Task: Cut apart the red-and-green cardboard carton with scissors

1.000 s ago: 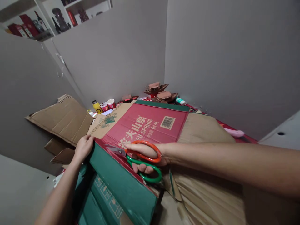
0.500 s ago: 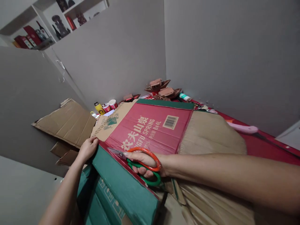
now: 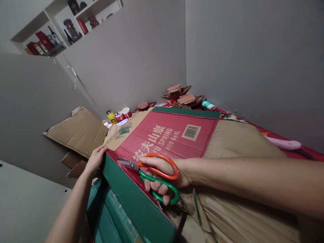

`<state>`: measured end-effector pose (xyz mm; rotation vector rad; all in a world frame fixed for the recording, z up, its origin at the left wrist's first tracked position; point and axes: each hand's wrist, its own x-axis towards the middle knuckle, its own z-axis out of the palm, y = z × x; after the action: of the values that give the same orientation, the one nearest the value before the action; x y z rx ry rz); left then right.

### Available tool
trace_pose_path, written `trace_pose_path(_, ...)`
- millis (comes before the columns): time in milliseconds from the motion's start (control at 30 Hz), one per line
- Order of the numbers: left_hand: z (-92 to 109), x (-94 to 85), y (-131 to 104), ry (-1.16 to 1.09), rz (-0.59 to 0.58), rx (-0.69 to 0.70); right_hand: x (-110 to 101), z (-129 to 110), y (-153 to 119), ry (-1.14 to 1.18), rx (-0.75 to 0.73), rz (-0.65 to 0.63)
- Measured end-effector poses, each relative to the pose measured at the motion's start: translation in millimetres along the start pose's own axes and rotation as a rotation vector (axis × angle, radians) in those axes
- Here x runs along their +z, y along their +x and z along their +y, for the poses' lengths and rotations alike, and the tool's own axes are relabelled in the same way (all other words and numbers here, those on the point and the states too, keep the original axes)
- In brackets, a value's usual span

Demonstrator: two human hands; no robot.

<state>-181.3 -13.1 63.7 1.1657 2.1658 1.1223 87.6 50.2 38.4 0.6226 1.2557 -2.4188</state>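
My right hand [image 3: 162, 172] is closed round a pair of scissors [image 3: 174, 173] with one orange and one green handle. The blades point left and lie at the seam between the red printed panel [image 3: 174, 130] and the green flap [image 3: 134, 199] of a flattened cardboard box. How far the blades are parted is hard to see. At the seam's far left end, my left hand [image 3: 96, 160] grips the cardboard edge, its thumb on top and the other fingers mostly hidden.
Bare brown cardboard [image 3: 76, 135] stands up at the left. Behind the box are a yellow bottle [image 3: 111, 116], cups [image 3: 126, 113] and brown model boats [image 3: 187, 99] by the wall. A pink-handled item [image 3: 286, 143] lies on the red surface at right.
The view has shifted, so the surroundings sit further right. The scissor handles are spread a little wider in my right hand. My left hand keeps its hold on the cardboard.
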Motion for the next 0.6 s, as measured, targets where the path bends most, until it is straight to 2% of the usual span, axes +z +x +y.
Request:
trace_pose_path(100,-7.2,-0.4,3.2,-0.062,-0.011,0.003,-2.4,-1.9,-8.2,-0.016,0.011,-0.04)
trace_pose_path(200,-13.4,-4.4,5.4,-0.1,-0.007,0.001,-2.1,-5.9,-30.4,-0.099,0.017,-0.091)
trace_pose_path(367,-13.9,-8.5,5.8,-0.131,-0.026,-0.015,6.1,-6.9,-61.8,-0.097,0.073,0.06)
trace_pose_path(600,-6.4,-6.9,4.5,-0.06,-0.031,0.016,7.5,-9.3,-41.3,-0.112,0.123,0.036)
